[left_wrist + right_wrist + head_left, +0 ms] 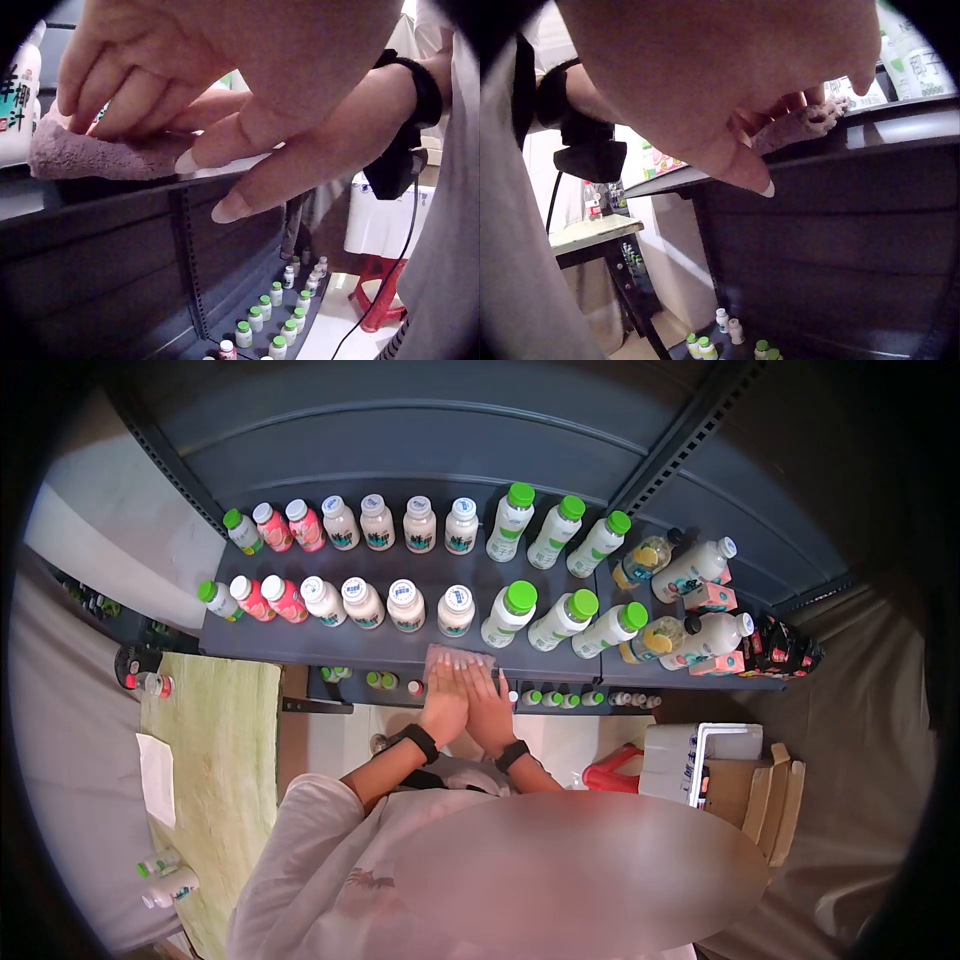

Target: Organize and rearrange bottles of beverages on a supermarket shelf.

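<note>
Two rows of bottles are standing on the grey shelf (350,648): pink bottles (285,600) toward my left, white-capped milky bottles (405,607) mid-row, green-capped bottles (562,620) toward my right; I cannot tell how full they are. My left hand (445,705) and right hand (488,710) are resting together on a pinkish cloth (460,651), fingers extended. It is lying at the front edge, just before the milky ones, where a narrow strip is running. Lower bottles (552,700) are standing below, a pale table (225,760) on my left, a white box (382,225) on my right.
</note>
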The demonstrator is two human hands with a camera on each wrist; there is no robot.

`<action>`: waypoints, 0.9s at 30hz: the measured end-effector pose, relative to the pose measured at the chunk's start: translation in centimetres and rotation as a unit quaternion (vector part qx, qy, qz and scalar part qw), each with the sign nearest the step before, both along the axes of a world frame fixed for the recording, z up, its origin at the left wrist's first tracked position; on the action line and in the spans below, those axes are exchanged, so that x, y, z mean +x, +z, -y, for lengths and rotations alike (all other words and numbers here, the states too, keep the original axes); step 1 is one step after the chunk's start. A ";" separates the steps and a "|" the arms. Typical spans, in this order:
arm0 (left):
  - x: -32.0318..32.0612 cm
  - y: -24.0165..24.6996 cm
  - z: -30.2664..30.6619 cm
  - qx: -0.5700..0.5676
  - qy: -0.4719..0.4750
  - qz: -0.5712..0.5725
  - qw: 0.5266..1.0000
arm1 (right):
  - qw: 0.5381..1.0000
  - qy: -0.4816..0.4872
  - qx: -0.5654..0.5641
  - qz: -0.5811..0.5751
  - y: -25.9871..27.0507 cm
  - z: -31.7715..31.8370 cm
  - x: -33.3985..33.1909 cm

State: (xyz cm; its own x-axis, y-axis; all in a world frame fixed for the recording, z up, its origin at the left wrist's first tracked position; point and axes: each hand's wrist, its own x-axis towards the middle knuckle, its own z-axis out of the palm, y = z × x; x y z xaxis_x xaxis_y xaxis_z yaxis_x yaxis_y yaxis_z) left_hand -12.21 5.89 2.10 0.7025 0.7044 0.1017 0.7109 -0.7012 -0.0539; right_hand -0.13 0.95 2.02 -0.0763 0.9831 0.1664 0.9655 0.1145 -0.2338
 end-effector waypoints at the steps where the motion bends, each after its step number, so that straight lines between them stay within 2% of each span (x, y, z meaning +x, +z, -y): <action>1: 0.3 -0.1 0.1 0.005 -0.005 0.010 1.000 | 1.000 -0.005 0.003 0.000 -0.1 0.1 0.3; 7: 0.2 -0.5 0.7 0.018 0.008 0.026 0.999 | 0.999 -0.026 0.001 0.041 -0.9 0.1 -0.1; 10: -0.5 0.1 0.7 -0.049 0.012 0.085 0.995 | 0.999 -0.033 -0.003 0.043 -1.2 0.1 -0.5; 16: -2.0 0.0 0.2 -0.090 -0.020 0.173 0.981 | 0.998 -0.037 0.011 0.042 -1.0 -0.3 -1.3; 22: -2.2 -0.5 -0.5 -0.094 -0.036 0.213 0.972 | 0.998 -0.018 0.061 -0.026 -0.3 -1.2 -1.1; 27: -1.9 -1.4 -1.2 -0.102 -0.041 0.248 0.963 | 0.993 0.012 0.059 -0.103 -0.1 -2.5 -0.4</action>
